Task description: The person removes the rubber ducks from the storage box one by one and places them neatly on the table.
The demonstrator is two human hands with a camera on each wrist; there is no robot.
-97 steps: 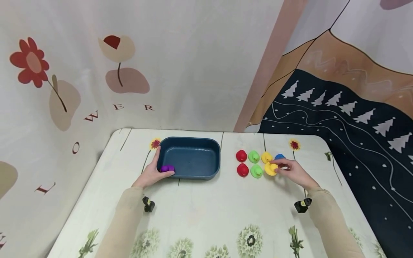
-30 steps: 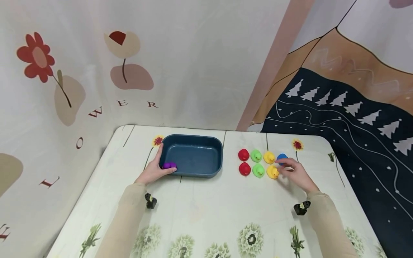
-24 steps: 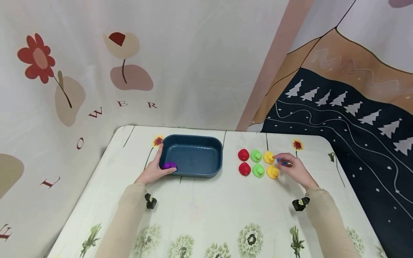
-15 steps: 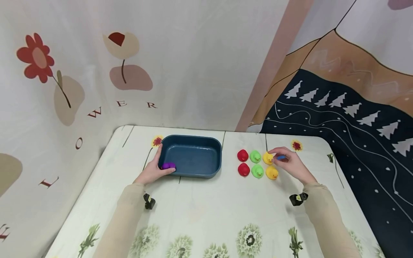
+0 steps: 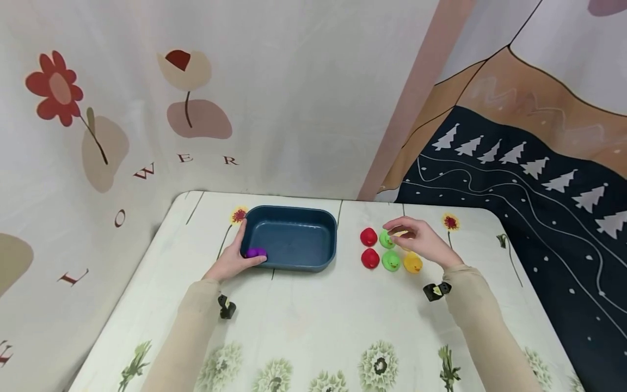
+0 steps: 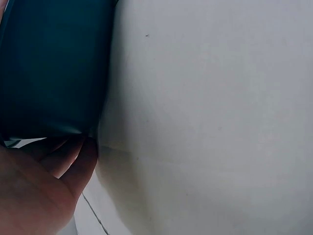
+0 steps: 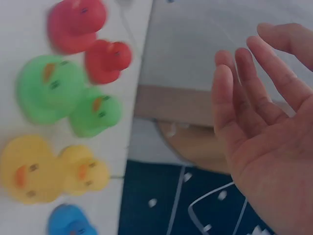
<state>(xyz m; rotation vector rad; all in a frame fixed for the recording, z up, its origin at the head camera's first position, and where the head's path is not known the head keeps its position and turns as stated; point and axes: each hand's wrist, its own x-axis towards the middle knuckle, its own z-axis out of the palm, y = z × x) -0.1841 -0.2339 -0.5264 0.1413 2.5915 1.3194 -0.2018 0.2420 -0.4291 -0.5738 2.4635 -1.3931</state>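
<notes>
My left hand (image 5: 234, 259) grips the left end of a dark blue rectangular basin (image 5: 325, 256). In the left wrist view its fingertips (image 6: 85, 156) lie against the basin's outer wall. A purple toy (image 5: 256, 252) sits in the basin's near left corner, beside the thumb. My right hand (image 5: 423, 242) is over the back row of toy ducks, fingers loosely bent with nothing between them in the right wrist view. Red ducks (image 5: 370, 258), green ducks (image 5: 391, 261) and yellow ducks (image 5: 412, 262) stand in pairs. A blue duck (image 7: 71, 223) ends the row, hidden in the head view by my right hand.
The table (image 5: 303, 316) wears a pale flower-print cloth. Behind it hangs a white printed curtain (image 5: 294, 109), and at the right a dark blue fabric (image 5: 490, 179) with white trees. Black wrist cameras are strapped to both sleeves.
My right hand let go of the front yellow duck, rose past the blue duck and moved left over the back yellow and green ducks. The left hand and basin stay put.
</notes>
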